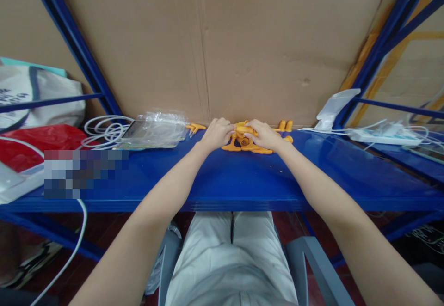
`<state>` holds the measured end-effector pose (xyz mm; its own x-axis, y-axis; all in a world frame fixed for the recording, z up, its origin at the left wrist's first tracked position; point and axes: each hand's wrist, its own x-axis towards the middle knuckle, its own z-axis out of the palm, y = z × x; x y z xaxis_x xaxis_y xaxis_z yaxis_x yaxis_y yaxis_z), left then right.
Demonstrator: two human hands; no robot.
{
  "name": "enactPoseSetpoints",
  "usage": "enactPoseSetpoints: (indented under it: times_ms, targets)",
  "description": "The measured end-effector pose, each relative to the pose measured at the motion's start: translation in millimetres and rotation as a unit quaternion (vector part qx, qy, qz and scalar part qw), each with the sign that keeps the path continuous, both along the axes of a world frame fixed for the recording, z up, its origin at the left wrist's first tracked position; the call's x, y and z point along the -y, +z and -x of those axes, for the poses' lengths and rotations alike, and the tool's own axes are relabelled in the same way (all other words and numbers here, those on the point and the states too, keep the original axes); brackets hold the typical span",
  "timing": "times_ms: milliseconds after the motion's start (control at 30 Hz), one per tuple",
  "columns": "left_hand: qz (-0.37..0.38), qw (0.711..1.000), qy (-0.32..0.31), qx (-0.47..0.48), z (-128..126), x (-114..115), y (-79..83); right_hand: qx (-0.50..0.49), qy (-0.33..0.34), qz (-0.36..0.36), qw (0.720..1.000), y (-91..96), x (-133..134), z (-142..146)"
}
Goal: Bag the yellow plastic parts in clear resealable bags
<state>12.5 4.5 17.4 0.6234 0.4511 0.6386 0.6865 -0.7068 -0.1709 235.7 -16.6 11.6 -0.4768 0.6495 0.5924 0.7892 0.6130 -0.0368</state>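
Several orange plastic parts [244, 142] lie in a cluster on the blue shelf top, close to the cardboard backing. My left hand [217, 135] is at the cluster's left side, its fingers curled against an orange plastic part. From the right, my right hand [262, 135] closes thumb and fingers around an orange plastic part [242, 127] on top; its exact shape is partly covered. Flat, elongated orange pieces [262, 150] rest below the hands. Just left of my left hand lies a branched orange piece [196, 127]. Two small orange cylinders [285, 125] stand right of my right hand.
Clear plastic bags [159, 128] and a coiled white cable [104, 132] lie to the left, beside a red bag [52, 142]. A white power strip [381, 136] with cables sits at the right. Blue metal posts [74, 42] and a cardboard sheet [243, 42] bound the shelf.
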Motion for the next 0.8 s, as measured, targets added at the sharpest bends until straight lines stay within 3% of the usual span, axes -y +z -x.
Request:
enactPoseSetpoints:
  times_ms: [200, 533, 800]
  targets:
    - [-0.030, 0.998, -0.013, -0.046, -7.8, 8.4, 1.2, 0.051, -0.018, 0.015, 0.998, 5.1, 8.2, 10.0]
    - [-0.022, 0.998, -0.009, -0.056, -11.4, 10.9, -0.8, 0.052, -0.050, 0.043, 0.996, 8.3, 12.5, 17.6]
    - [0.026, 0.999, 0.004, -0.032, -12.8, 13.2, 0.3, 0.071, -0.058, 0.021, 0.996, 8.6, 13.6, 18.9]
